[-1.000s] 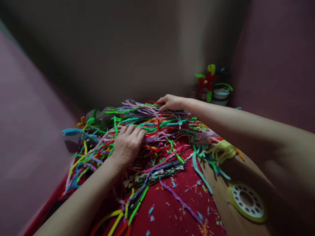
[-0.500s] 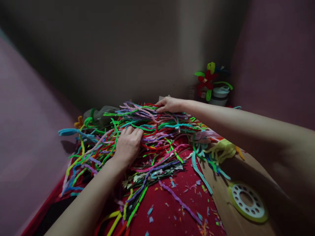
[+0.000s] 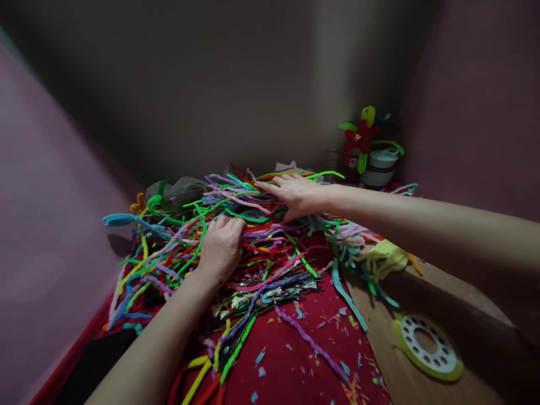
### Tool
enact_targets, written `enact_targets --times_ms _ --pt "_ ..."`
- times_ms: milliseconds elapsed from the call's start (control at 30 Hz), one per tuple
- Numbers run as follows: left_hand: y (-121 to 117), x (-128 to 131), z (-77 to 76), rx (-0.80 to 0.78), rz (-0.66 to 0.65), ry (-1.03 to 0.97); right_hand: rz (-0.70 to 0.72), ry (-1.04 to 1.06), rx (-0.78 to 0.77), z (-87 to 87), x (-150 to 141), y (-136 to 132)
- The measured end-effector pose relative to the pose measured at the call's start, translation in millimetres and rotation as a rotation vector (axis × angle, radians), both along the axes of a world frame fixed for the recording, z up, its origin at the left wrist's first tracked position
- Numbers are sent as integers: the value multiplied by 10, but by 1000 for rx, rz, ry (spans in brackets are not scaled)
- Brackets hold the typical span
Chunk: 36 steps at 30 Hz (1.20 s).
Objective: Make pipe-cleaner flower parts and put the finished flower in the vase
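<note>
A wide tangled heap of pipe cleaners (image 3: 257, 228) in many colours lies across a red cloth (image 3: 270, 360). My left hand (image 3: 223, 242) is sunk into the near left side of the heap, its fingers curled down round some pipe cleaners, with the fingertips hidden. Farther back, my right hand (image 3: 295, 194) rests palm down on top of the heap with its fingers stretched out and apart. Pink, purple and green strands lie just left of its fingertips. In front of the left hand is a bundle of dark thin stems with whitish tufted tips (image 3: 270, 295).
A roll of clear yellowish tape (image 3: 429, 346) lies on a brown cardboard surface (image 3: 379, 360) at right. Behind stand a lidded cup (image 3: 379, 166) and a red pipe-cleaner flower (image 3: 358, 138). A grey bag (image 3: 181, 191) sits back left. Coloured scraps litter the cloth.
My right hand has spread its fingers and come slightly nearer, over the heap. Strands at the back have shifted, and a green one now sticks out behind the hand. My left hand stays in place.
</note>
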<state>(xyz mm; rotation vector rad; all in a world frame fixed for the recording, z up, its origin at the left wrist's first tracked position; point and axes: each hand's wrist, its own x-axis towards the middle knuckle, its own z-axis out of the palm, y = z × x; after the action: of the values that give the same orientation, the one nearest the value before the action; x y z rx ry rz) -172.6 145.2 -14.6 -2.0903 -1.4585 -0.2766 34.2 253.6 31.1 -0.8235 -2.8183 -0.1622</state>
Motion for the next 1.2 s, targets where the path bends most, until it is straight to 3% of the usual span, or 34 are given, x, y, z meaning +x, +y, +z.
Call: enact_targets --times_ms 100,200,367,433,500,600,700,833,967,1200 --pt "-31 15 29 51 -10 47 9 0 -23 4 -25 81" --pt "-95 23 82 147 -75 92 27 56 -143 120 -77 187" --pt "-208 27 147 371 -142 -48 -8 184 -250 291 -120 333" --pt "-216 39 136 323 -217 -23 28 248 -292 305 -112 400" --pt "-200 58 100 163 -262 61 49 285 -348 304 -102 474" --pt "-171 91 33 -40 -154 155 51 308 -440 307 -96 582" --pt "-176 129 5 -107 -32 190 54 330 -483 311 -101 679" --pt "-205 175 7 -215 1 204 60 338 -483 283 -109 774" --pt "-194 169 -25 -249 12 160 22 347 -496 245 -111 814" --pt "-136 95 -89 -152 -48 227 51 343 -500 182 -114 800"
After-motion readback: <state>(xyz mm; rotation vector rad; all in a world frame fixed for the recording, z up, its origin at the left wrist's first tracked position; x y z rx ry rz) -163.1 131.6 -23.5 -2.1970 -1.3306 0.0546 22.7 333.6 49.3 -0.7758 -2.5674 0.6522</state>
